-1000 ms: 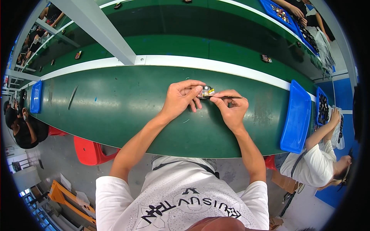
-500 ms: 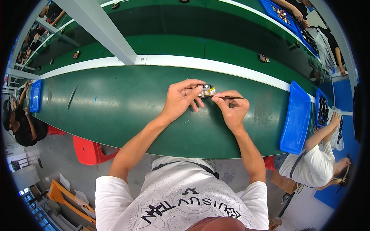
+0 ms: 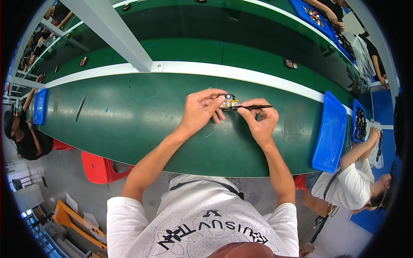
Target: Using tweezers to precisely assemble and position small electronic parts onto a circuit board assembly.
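Observation:
Above the middle of the green table, my left hand (image 3: 200, 107) is closed on a small electronic device (image 3: 229, 99), a black-edged casing with pale inner parts and a yellow piece. In my right hand (image 3: 260, 118), pinched between thumb and fingers, is a slim dark tool that looks like tweezers (image 3: 266, 106). The tool lies nearly level, its left end at the lower edge of the device. Whether its tip touches a part inside is too small to tell.
A green work table (image 3: 142, 112) spreads around my hands, with a thin strip (image 3: 80, 107) at its left. Beyond a white rail, small devices (image 3: 291, 63) lie on a green conveyor. An upright blue tray (image 3: 330, 133) stands right. People work at both sides; a red stool (image 3: 101, 167) is at left.
The tool in my right hand has levelled and shifted slightly against the device. Small devices on the conveyor have moved a little to the left. The person at far left has moved an arm.

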`<state>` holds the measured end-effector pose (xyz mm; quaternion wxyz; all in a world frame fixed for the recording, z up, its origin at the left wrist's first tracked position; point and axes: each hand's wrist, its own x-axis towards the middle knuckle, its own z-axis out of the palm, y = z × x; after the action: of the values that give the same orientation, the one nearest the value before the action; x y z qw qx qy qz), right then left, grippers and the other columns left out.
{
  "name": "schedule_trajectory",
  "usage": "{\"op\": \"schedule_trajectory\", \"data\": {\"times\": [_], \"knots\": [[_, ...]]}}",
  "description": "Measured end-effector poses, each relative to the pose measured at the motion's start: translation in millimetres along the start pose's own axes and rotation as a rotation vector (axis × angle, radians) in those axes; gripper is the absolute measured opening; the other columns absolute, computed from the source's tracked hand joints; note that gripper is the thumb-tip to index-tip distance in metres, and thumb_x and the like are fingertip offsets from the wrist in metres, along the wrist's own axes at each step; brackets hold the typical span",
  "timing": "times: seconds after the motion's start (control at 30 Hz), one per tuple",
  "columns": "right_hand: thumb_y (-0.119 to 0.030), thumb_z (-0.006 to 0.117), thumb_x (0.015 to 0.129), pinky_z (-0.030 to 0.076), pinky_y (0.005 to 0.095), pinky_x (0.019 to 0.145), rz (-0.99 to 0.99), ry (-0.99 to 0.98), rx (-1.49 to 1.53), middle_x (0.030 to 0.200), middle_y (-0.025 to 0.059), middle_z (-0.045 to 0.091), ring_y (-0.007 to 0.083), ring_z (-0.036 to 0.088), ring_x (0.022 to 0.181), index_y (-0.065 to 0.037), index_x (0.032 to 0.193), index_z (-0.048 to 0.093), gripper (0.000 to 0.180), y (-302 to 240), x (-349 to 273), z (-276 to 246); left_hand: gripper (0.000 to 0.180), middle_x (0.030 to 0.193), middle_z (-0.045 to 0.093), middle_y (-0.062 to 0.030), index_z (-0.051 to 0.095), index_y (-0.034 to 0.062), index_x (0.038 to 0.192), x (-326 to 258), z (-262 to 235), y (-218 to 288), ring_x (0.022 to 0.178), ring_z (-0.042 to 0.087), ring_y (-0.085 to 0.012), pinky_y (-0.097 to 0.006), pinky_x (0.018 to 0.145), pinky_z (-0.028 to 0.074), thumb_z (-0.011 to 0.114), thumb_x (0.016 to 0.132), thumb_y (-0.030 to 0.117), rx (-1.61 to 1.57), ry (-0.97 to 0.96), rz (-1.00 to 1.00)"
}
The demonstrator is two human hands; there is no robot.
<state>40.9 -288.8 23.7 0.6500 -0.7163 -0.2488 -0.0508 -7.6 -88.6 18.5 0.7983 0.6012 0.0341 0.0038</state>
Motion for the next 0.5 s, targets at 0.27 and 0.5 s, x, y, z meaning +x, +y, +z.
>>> {"op": "schedule_trajectory", "data": {"times": [0.27, 0.5], "knots": [[0.001, 0.083, 0.080, 0.036, 0.0205, 0.047, -0.089, -0.057, -0.065, 0.090, 0.0088, 0.076, 0.0032, 0.048, 0.051, 0.000, 0.092, 0.074, 0.015, -6.6, 0.9, 1.6, 0.026, 0.087, 0.071, -0.0130, 0.066, -0.0083, 0.121, 0.1, 0.6, -0.6, 0.064, 0.069, -0.0159, -0.025, 0.051, 0.055, 0.063, 0.101, 0.009, 0.018, 0.002, 0.001], [0.000, 0.084, 0.079, 0.042, 0.0196, 0.050, -0.038, -0.050, -0.057, 0.092, 0.0097, 0.077, 0.0049, 0.057, 0.055, 0.000, 0.090, 0.075, 0.014, -9.4, -1.6, 1.2, 0.026, 0.086, 0.071, -0.0130, 0.066, -0.0086, 0.120, -0.1, -1.1, 0.6, 0.064, 0.069, -0.0159, -0.025, 0.051, 0.055, 0.063, 0.101, 0.009, 0.028, 0.015, 0.009]]}}
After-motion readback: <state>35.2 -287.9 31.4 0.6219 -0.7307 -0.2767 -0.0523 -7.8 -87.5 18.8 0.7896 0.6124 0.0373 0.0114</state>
